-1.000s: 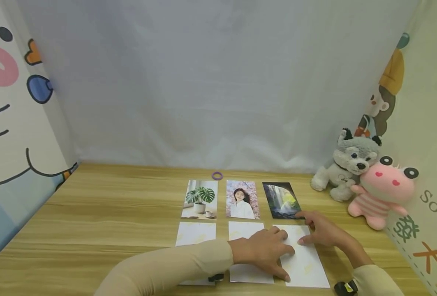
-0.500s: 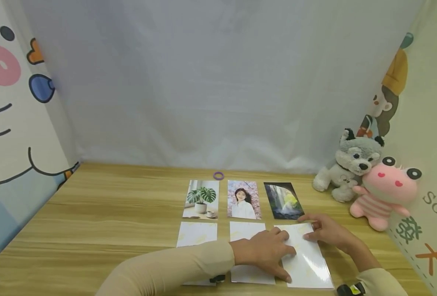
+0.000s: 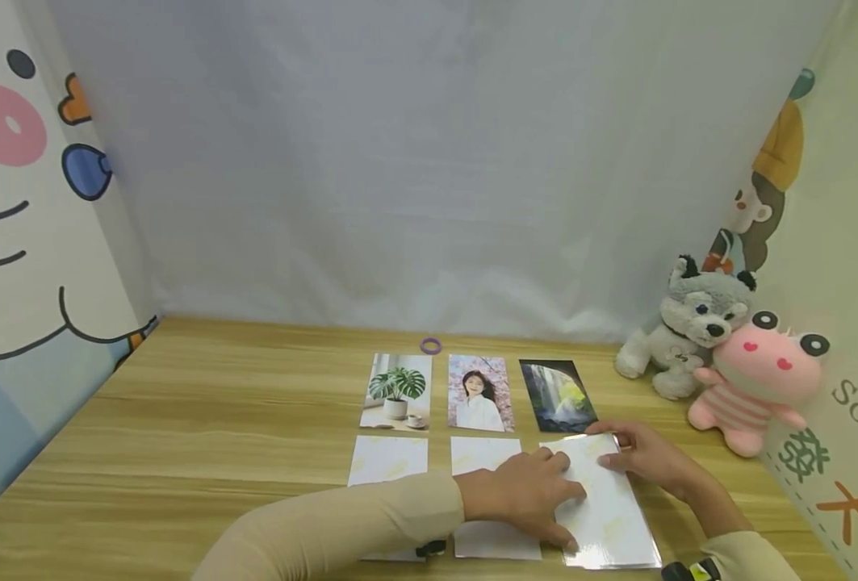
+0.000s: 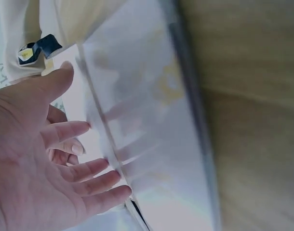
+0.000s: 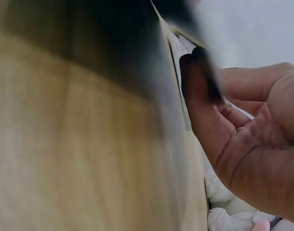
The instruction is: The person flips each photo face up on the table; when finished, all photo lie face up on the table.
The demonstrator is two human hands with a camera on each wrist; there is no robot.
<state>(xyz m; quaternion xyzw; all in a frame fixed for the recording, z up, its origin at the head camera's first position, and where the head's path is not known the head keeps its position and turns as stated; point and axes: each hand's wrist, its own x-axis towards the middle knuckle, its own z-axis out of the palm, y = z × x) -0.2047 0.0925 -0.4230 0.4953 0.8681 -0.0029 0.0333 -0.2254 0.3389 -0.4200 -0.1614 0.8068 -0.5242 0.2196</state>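
In the head view, three white-backed photo cards lie in the near row: the left card (image 3: 389,460), the middle card (image 3: 483,456) and the right card (image 3: 606,524). My right hand (image 3: 650,458) pinches the far right corner of the right card. In the right wrist view, the thumb and fingers (image 5: 200,91) hold this raised card, whose underside looks dark. My left hand (image 3: 526,492) lies across the middle card, its fingers spread to the right card's left edge. In the left wrist view, its fingertips (image 4: 122,191) meet or nearly meet a card's edge.
Three picture cards form the far row: a potted plant (image 3: 397,394), a portrait (image 3: 480,395) and a waterfall (image 3: 558,395). Behind them lies a purple ring (image 3: 431,345). A grey plush dog (image 3: 690,323) and a pink plush frog (image 3: 755,387) sit at the right.
My right hand has gone from resting fingertips on the right card to pinching its corner and lifting that edge slightly. My left hand has stayed nearly still.
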